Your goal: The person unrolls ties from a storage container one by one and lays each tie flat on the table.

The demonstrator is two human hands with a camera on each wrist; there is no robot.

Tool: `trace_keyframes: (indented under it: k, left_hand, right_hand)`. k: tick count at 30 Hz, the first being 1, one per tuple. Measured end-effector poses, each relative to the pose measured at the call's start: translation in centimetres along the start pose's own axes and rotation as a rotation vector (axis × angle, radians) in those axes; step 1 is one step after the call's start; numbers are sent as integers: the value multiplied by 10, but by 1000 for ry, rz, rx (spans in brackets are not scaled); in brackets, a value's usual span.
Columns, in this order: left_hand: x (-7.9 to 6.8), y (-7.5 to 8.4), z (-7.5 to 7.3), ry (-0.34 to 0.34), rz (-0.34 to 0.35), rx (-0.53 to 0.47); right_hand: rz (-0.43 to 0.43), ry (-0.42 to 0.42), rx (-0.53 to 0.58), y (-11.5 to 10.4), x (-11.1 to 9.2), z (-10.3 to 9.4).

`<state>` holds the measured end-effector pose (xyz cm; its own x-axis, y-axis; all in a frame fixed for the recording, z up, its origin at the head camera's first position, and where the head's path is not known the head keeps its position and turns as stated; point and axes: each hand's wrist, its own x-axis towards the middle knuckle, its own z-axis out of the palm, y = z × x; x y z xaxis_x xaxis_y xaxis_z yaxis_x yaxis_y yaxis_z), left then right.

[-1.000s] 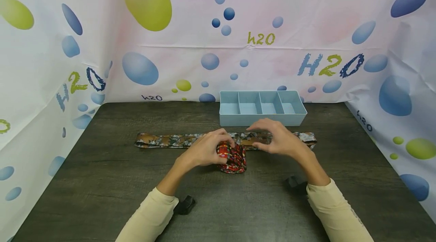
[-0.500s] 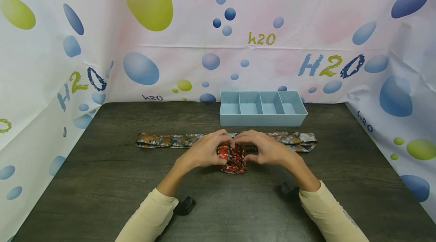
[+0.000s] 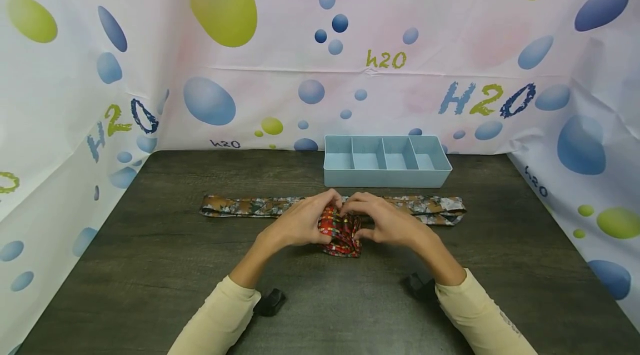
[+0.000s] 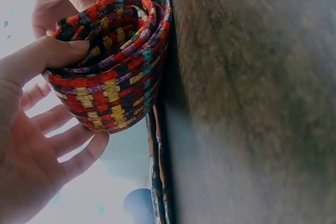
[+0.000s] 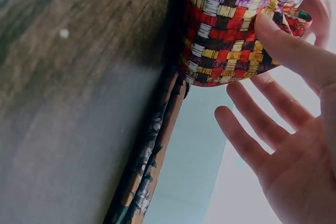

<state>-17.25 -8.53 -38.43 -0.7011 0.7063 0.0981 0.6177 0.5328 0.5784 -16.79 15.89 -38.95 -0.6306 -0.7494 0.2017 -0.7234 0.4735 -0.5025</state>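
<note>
A rolled-up tie (image 3: pixel 336 227) in a red, yellow and black woven check stands on the dark table between both hands. My left hand (image 3: pixel 299 221) grips its left side. In the left wrist view, that thumb hooks over the rim of the roll (image 4: pixel 113 90), with fingertips against the outside. From the right, my right hand (image 3: pixel 392 224) pinches the tie, its thumb pressing the near face of the roll (image 5: pixel 226 30) in the right wrist view while other fingers spread out behind. Just beyond, a brown floral tie (image 3: pixel 250 206) lies folded lengthwise, its middle hidden by the hands.
Behind the floral tie stands a light blue box (image 3: pixel 385 178) with several compartments. A printed white curtain (image 3: pixel 280 55) encloses the table (image 3: pixel 150 266) at the back and sides. Black wrist devices (image 3: pixel 271 303) sit beneath both forearms.
My right hand has come leftward from above the floral tie and taken hold of the rolled tie. The floral tie's right end has spread open slightly. My left hand has kept its grip.
</note>
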Motion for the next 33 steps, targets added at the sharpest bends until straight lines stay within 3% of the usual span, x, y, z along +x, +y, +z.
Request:
trace_keyframes:
  k: [8, 14, 20, 28, 33]
  left_hand:
    - [-2, -4, -2, -45, -12, -3]
    - [-5, -5, -3, -63, -34, 1]
    - [-6, -6, -4, -69, -46, 8]
    - [-7, -8, -4, -69, -45, 19]
    - [-8, -9, -4, -68, -44, 19]
  right_hand:
    - [23, 25, -162, -5, -4, -8]
    - [49, -8, -194, 0, -16, -14]
    - [128, -37, -147, 8, -33, -18]
    - [176, -83, 70, 15, -44, -17]
    - [203, -108, 57, 17, -44, -15]
